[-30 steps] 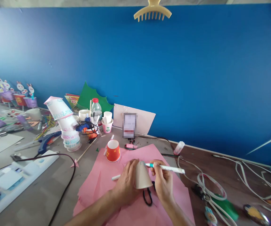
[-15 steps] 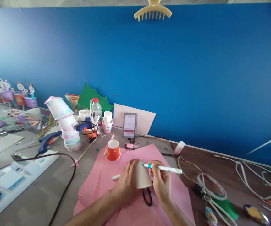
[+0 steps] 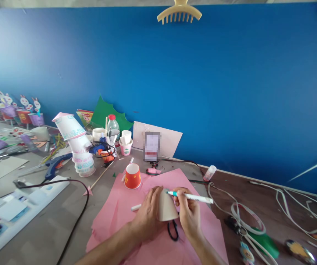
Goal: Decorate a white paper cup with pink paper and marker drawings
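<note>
Beige paper cone [image 3: 166,208]: stands upside-down on the pink paper sheet [image 3: 120,217], steadied by the left hand [image 3: 146,213], whose fingers curl around its left flank; the side under the palm is hidden.
White marker [image 3: 191,197], teal band near the tip: pinched in the closed fingers of the right hand [image 3: 188,215], tip touching the cone's narrow top.
Black scissors [image 3: 173,230]: only the handle loops show below the cone, between the two wrists; blades hidden.
White cap or pen piece [image 3: 135,208]: lies on the pink sheet just left of the left hand, partly covered.
Red paper cup [image 3: 132,176]: upright at the sheet's far edge.
Glue stick [image 3: 209,173]: lying near the wall, right of the sheet.
White cables [image 3: 257,217]: loose on the brown surface [image 3: 260,191], running out of frame.
Glue gun [image 3: 56,165], stacked cups [image 3: 77,147], water bottle [image 3: 113,129]: clutter at left, small details unclear.
Both forearms cut off by the lower edge.
</note>
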`<state>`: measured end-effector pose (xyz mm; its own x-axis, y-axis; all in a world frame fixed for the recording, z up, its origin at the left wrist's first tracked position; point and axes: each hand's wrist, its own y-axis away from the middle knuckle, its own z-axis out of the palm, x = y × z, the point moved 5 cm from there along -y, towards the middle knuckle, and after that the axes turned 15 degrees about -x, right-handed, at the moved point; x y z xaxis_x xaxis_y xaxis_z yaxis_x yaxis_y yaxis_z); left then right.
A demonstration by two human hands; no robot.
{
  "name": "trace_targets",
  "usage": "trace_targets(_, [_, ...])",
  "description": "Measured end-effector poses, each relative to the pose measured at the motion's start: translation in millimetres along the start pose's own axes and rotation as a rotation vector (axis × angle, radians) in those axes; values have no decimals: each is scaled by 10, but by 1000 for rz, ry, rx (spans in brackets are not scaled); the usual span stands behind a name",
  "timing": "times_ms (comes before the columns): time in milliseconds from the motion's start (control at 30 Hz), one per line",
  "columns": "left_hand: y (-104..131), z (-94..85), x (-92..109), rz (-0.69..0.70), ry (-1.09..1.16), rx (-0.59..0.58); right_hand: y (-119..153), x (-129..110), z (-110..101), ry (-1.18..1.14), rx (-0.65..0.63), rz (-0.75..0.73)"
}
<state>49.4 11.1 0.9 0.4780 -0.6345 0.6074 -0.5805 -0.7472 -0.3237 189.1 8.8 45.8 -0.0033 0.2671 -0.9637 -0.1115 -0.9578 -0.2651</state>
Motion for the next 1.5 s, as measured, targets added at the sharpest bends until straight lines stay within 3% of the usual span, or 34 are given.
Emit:
trace_targets(167, [-6, -26, 43, 44, -33, 15, -24, 17, -33, -41, 49, 14])
trace_targets(367, [1, -20, 30, 37, -29, 14, -22, 44, -10, -61, 16, 41])
trace_targets(667, [-34, -79, 105, 62, -64, 52, -32, 189, -113, -236, 136, 55])
trace_targets(800, [-8, -44, 45, 29, 23, 63, -36, 259, -122, -148, 67, 47])
trace_targets(933, [10, -52, -14, -34, 217, 86, -3, 240, -42, -63, -103, 53])
trace_targets(1033, [-9, -80, 18, 30, 293, 47, 34, 198, 18, -31, -190, 77])
trace_targets(1133, [-2, -84, 32, 94, 272, -32, 56, 189, -22, 12, -115, 81])
trace_targets(1300, [55, -7, -44, 74, 215, -198, 75, 221, -92, 74, 0, 74])
trace_targets(1500, [-19, -70, 62, 91, 115, -126, 89, 169, -55, 87, 2, 51])
